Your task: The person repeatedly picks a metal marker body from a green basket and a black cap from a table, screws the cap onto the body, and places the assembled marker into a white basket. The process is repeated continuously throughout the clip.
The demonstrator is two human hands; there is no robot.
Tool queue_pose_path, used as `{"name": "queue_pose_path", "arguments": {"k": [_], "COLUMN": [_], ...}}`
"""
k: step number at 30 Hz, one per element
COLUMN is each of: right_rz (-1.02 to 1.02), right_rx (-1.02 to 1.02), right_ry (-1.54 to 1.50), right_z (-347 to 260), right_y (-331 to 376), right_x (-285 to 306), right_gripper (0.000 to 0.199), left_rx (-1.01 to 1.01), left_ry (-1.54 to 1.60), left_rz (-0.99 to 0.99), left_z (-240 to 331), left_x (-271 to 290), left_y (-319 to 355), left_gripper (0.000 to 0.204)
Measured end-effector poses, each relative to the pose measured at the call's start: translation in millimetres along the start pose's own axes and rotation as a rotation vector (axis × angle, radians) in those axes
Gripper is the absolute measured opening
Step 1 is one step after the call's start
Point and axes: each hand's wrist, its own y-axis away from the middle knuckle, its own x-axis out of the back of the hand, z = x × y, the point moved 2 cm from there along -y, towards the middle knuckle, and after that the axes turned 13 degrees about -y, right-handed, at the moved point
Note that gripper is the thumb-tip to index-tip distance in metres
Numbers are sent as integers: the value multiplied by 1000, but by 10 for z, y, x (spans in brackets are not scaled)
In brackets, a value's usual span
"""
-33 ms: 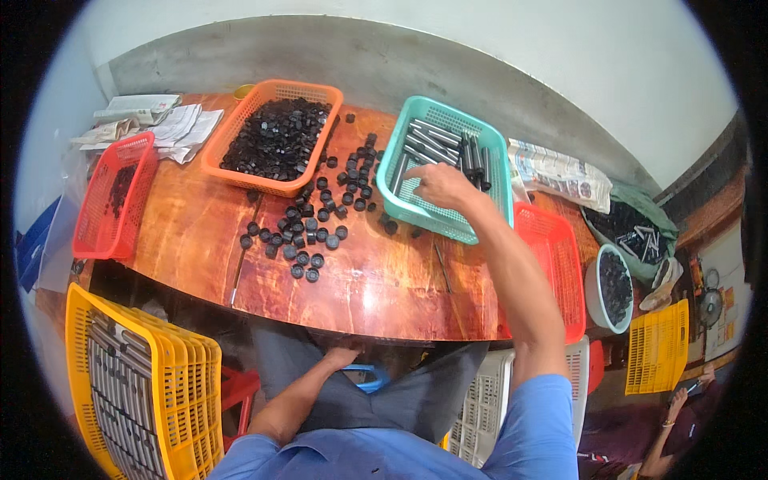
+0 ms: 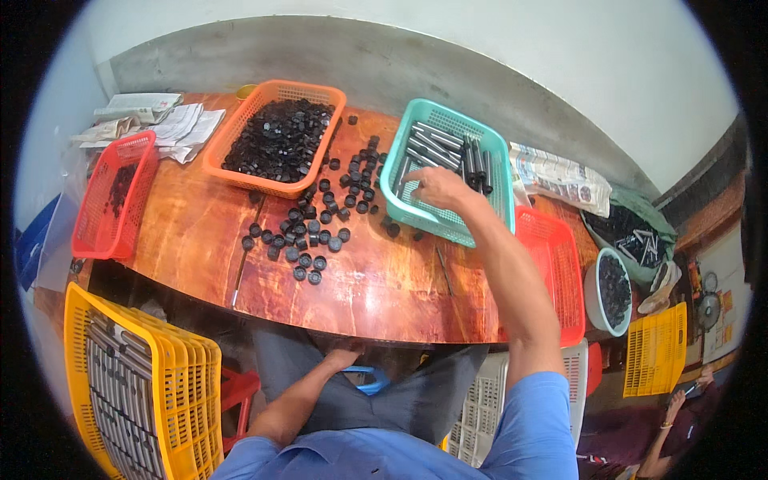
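My right hand [image 2: 438, 189] reaches into a teal basket [image 2: 454, 227], its fingers bent and closed at one dark metal tube [image 2: 402, 174] by the basket's left side. More silver and black tubes [image 2: 436, 144] lie in the far part of that basket. Down by my lap, my left hand [image 2: 342, 358] rests below the table's front edge with its fingers mostly hidden. Loose black caps [image 2: 300, 232] are scattered over the middle of the wooden table [image 2: 376, 300]. An orange basket [image 2: 280, 187] full of small black pieces stands behind them.
A red basket [image 2: 100, 240] stands at the left, another red basket [image 2: 564, 272] at the right. Beyond are a white bowl [image 2: 594, 292] and a green sack [image 2: 668, 220]. Yellow crates [image 2: 188, 392] holding tubes stand lower left. Another person's arm [image 2: 666, 432] shows lower right.
The view has shifted very slightly. Otherwise my hands stay as they were.
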Motion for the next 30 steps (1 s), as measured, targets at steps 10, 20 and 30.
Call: {"name": "queue_pose_path", "arguments": {"k": [10, 20, 30], "right_rz": [21, 371, 95], "right_rx": [-390, -411, -158], "right_ry": [50, -302, -891], "right_z": [153, -147, -1077], "right_y": [-214, 433, 2217], "right_x": [-252, 510, 275], "right_gripper": [41, 33, 22], "left_rx": [118, -377, -855], "left_ry": [-5, 79, -318], "left_rz": [-22, -4, 1004], "left_z": [204, 673, 2571], "left_x": [54, 363, 1916], "left_y": [62, 826, 1976], "left_gripper": [66, 30, 70]}}
